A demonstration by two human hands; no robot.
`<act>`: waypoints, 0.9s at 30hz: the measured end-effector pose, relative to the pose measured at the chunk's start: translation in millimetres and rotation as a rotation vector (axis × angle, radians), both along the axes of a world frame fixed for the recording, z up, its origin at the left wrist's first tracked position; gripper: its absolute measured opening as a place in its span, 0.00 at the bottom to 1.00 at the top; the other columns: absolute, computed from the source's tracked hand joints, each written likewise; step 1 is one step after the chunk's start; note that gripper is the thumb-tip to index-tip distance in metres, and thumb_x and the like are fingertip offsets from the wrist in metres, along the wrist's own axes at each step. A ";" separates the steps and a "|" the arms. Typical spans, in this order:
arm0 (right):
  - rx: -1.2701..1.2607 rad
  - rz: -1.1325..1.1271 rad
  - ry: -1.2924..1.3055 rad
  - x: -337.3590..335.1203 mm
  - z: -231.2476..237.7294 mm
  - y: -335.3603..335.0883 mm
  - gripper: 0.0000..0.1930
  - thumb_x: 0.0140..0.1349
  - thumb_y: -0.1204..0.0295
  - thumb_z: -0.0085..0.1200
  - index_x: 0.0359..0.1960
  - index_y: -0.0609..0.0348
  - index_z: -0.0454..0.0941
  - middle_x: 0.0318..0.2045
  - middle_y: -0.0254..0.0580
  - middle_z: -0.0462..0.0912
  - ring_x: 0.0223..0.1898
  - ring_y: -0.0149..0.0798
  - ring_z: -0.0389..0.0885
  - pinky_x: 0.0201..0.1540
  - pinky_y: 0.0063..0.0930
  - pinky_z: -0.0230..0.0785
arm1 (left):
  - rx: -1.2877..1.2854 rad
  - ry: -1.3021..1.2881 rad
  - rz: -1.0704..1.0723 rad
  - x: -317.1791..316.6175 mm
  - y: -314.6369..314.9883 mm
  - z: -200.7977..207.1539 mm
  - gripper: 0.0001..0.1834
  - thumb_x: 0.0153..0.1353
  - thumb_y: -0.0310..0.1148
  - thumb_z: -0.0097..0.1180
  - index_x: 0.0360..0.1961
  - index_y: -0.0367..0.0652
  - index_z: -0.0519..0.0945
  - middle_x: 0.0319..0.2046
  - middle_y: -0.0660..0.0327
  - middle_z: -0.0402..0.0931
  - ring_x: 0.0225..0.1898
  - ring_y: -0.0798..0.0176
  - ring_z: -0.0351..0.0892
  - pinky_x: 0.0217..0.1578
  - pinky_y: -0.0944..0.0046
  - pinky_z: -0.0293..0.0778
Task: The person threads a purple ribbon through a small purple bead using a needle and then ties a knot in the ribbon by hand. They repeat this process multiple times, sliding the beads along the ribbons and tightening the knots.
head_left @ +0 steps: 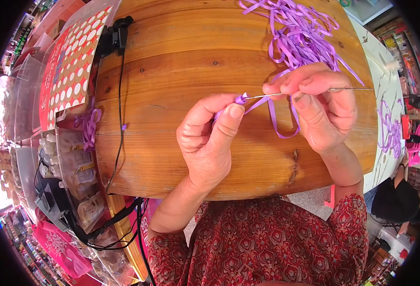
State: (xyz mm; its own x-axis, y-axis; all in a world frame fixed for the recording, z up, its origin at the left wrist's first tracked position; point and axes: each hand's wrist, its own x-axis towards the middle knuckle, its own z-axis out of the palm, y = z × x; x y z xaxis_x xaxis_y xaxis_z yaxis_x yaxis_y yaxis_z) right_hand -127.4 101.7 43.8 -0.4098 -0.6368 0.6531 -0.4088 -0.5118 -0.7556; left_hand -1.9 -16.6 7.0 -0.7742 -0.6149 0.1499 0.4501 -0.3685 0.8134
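My left hand (209, 138) is closed in a pinch, with a small roll of purple ribbon (241, 99) between thumb and forefinger. A thin metal needle-like rod (355, 88) lies nearly level, gripped by the fingers of my right hand (328, 107). Its left tip meets the top of the ribbon roll; the other end sticks out past my right hand. From the roll, a ribbon strand (273, 121) passes under the rod and hangs in a loop below my right hand. Beyond that hand lies a loose heap of purple ribbon (300, 40).
The wooden table (172, 81) fills the middle. A black cable (120, 105) runs down its left side, beside a polka-dot box (76, 66) and a bin of small bottles (79, 167). To the right, more ribbon (390, 131) lies on a white table (379, 167), with a person in black (395, 200) nearby.
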 end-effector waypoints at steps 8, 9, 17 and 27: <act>0.024 0.025 -0.255 8.7 -2.9 -5.2 0.06 0.63 0.83 0.42 0.41 0.63 0.67 0.36 0.48 0.73 0.40 0.46 0.79 0.40 0.37 0.76 | -0.045 0.067 0.027 -3.2 -2.6 -2.4 0.06 0.60 0.24 0.54 0.38 0.36 0.78 0.28 0.67 0.74 0.25 0.78 0.62 0.26 0.76 0.59; 0.022 0.055 -0.414 8.3 -5.6 -6.6 0.06 0.63 0.82 0.42 0.41 0.63 0.68 0.36 0.48 0.74 0.40 0.46 0.80 0.39 0.35 0.76 | -0.114 0.090 0.033 -3.9 -3.5 -3.2 0.06 0.62 0.26 0.53 0.39 0.37 0.77 0.24 0.67 0.72 0.19 0.77 0.58 0.18 0.74 0.53; 0.001 0.070 -0.475 4.4 -12.8 -8.3 0.07 0.63 0.81 0.44 0.42 0.61 0.69 0.38 0.46 0.75 0.41 0.47 0.80 0.40 0.35 0.76 | -0.027 0.006 0.040 -6.6 -3.4 -3.2 0.06 0.62 0.27 0.52 0.38 0.37 0.77 0.22 0.69 0.69 0.19 0.77 0.56 0.18 0.74 0.52; -0.038 0.018 -0.300 0.6 -8.8 -4.0 0.07 0.63 0.81 0.44 0.42 0.62 0.69 0.40 0.48 0.75 0.41 0.48 0.81 0.36 0.31 0.78 | 0.066 -0.043 -0.002 -6.0 -2.5 2.8 0.08 0.63 0.28 0.51 0.40 0.36 0.77 0.20 0.71 0.66 0.18 0.78 0.53 0.17 0.74 0.50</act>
